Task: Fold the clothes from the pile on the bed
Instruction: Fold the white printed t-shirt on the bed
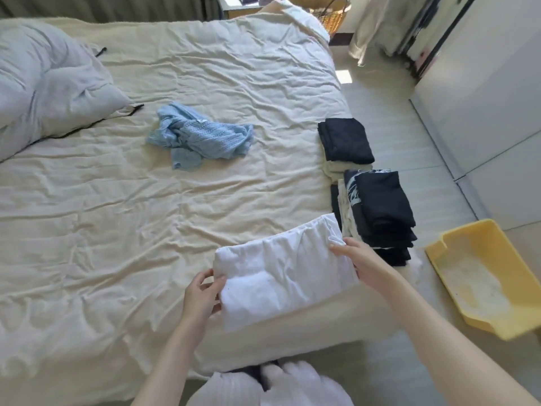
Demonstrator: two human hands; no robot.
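A folded white garment lies near the front right edge of the bed. My left hand grips its left edge, thumb on top and fingers under. My right hand holds its right edge, fingers curled round it. A crumpled light blue knit top lies loose in the middle of the bed. Two stacks of folded clothes stand at the bed's right edge: a far stack topped by a dark piece, and a taller near stack of dark and pale pieces.
A grey pillow lies at the far left of the bed. A yellow plastic tray sits on the floor to the right. White wardrobe doors line the right side. A wicker basket stands beyond the bed.
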